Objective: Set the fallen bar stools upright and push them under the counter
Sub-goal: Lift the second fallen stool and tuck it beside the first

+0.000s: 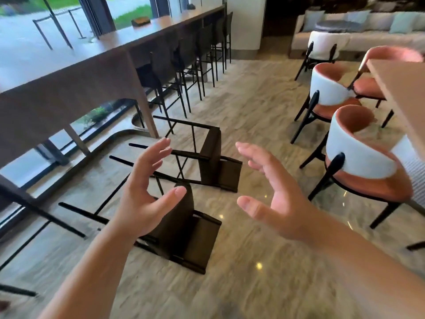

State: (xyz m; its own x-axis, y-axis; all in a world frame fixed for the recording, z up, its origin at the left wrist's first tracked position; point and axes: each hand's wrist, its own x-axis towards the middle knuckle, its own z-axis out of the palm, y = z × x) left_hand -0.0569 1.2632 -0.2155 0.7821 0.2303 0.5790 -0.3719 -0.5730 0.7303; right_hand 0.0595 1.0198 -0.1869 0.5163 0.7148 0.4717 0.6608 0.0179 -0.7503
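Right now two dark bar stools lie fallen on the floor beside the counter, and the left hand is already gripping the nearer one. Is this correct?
Not quite. The head view shows both dark bar stools, the nearer and the farther, lying on the floor beside the counter, but the left hand grips nothing: it is open above the nearer stool, as is the right hand.

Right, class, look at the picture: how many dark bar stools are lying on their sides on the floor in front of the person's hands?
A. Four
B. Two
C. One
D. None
B: two stools lie tipped over on the floor, the nearer stool and the farther stool, their legs pointing toward the counter; both the left hand and the right hand are open and touch neither.
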